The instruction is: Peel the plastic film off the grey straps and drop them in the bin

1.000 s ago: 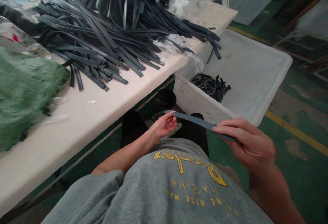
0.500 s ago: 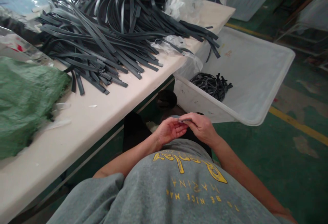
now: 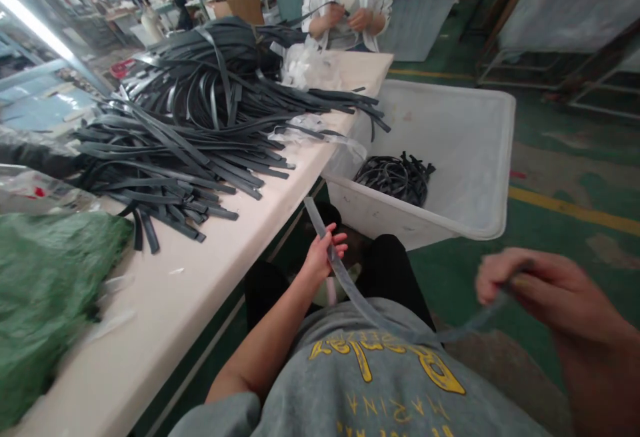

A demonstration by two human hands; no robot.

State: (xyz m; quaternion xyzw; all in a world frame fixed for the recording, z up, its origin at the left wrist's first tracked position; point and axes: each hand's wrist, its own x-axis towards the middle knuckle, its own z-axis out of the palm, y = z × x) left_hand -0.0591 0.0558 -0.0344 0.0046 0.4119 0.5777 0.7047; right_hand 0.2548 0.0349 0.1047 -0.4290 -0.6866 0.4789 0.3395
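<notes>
Gripping a gray strip (image 3: pixel 353 294) in left hand (image 3: pixel 320 254) at six o'clock, pinching it in right hand (image 3: pixel 525 284) at four, with dark strips (image 3: pixel 195 134) at ten.

Both hands (image 3: pixel 324 256) apart, right (image 3: pixel 533 290) blurred, fingers curled.

Glossy strips (image 3: pixel 165 132), prob. synth., smooth plastic bin (image 3: pixel 465 157)
</notes>
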